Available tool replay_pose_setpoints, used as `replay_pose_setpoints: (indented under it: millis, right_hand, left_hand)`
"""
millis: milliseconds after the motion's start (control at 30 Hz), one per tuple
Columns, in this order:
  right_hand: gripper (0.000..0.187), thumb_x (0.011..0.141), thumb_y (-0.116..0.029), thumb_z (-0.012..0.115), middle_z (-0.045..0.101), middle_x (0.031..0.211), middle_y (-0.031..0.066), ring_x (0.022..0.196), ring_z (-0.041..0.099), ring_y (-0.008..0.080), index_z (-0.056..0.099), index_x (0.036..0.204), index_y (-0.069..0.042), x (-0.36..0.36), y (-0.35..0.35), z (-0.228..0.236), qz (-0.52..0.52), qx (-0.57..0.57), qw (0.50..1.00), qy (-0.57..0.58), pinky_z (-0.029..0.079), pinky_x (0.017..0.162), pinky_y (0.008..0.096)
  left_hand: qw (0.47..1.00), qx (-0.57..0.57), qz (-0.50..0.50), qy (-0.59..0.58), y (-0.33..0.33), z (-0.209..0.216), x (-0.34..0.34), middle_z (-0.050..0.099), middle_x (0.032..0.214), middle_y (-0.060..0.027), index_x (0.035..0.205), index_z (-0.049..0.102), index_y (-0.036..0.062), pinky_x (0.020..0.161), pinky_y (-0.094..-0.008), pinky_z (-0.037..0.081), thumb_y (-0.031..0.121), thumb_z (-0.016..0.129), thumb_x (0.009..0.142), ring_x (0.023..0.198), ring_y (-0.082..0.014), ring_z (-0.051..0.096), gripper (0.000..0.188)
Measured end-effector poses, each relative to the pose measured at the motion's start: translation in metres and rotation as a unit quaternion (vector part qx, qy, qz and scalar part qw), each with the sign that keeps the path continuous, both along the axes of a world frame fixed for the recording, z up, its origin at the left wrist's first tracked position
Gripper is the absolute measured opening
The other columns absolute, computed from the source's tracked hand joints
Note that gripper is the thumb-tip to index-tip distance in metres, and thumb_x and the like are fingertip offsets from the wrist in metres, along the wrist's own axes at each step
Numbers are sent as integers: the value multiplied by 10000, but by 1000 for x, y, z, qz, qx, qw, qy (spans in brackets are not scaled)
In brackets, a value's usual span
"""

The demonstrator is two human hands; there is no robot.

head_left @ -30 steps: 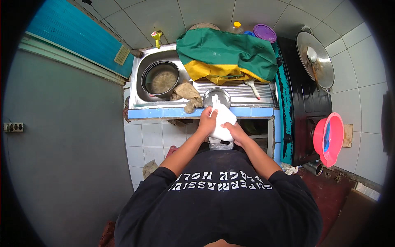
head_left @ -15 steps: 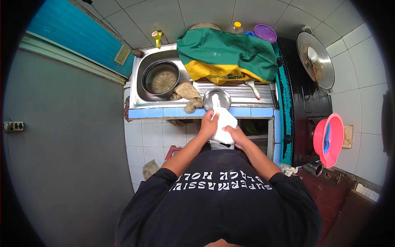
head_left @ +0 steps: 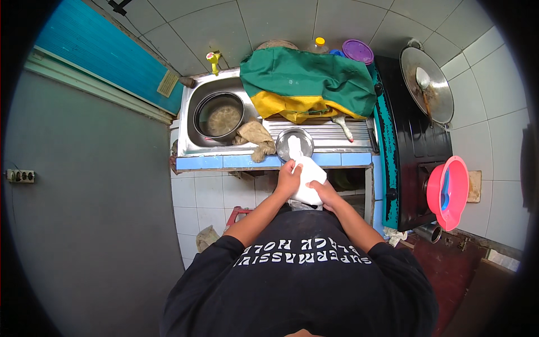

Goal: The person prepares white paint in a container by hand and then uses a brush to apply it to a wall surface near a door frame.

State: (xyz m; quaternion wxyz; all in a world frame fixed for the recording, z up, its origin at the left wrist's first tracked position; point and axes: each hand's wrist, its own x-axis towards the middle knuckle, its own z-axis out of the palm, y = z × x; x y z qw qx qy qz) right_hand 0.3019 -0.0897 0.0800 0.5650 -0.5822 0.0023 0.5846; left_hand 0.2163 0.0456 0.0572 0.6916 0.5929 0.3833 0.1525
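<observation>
White bag [head_left: 307,175] is crossing the counter's [head_left: 247,161] front edge, your left hand [head_left: 288,178] and right hand [head_left: 325,194] gripping it; you're seemingly aiming its neck at the metal bowl [head_left: 306,141], next probably needing a steady tilt.

The bag [head_left: 307,177] is white, the rag [head_left: 256,133] perhaps tan.
</observation>
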Motion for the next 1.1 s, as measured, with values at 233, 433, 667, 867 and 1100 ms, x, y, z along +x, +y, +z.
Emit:
replay_pose_setpoints:
  millis: [233,433,667,867,1100]
  right_hand:
    - [530,849,-126,649,637,1157,95,1018,630,200,519,1346,2,14,17,3,0,15,1000,5,512,894,342]
    - [490,860,-124,649,658,1149,101,1019,640,188,553,1320,15,0,-2,2,-5,-2,1000,-6,508,878,330]
    - [502,855,-146,660,658,1154,98,1013,641,190,555,1319,16,18,14,10,-16,4,1000,-4,507,876,335]
    - [507,852,-134,658,660,1152,98,1009,641,197,555,1327,7,8,3,5,-24,9,1000,-9,507,881,335]
    - [484,848,-129,661,673,1117,97,970,654,190,571,1303,12,5,8,0,-21,17,1000,1,521,841,330]
  left_hand:
    - [999,26,1,-40,19,-9,14,512,749,22,789,486,65,627,-280,409,116,580,1001,715,-63,448,237]
    - [999,27,13,-13,-4,-18,1,436,694,9,745,433,52,603,-302,385,114,602,968,690,-78,389,286]
    - [998,60,8,-23,15,-9,22,415,675,-10,736,418,42,605,-325,393,133,607,967,688,-93,378,312]
    - [999,29,5,-33,4,-6,13,435,685,-3,741,431,42,607,-315,393,122,607,965,687,-89,391,296]
    - [1000,16,12,-11,7,-15,6,481,713,19,761,458,63,607,-287,390,113,605,972,696,-70,421,262]
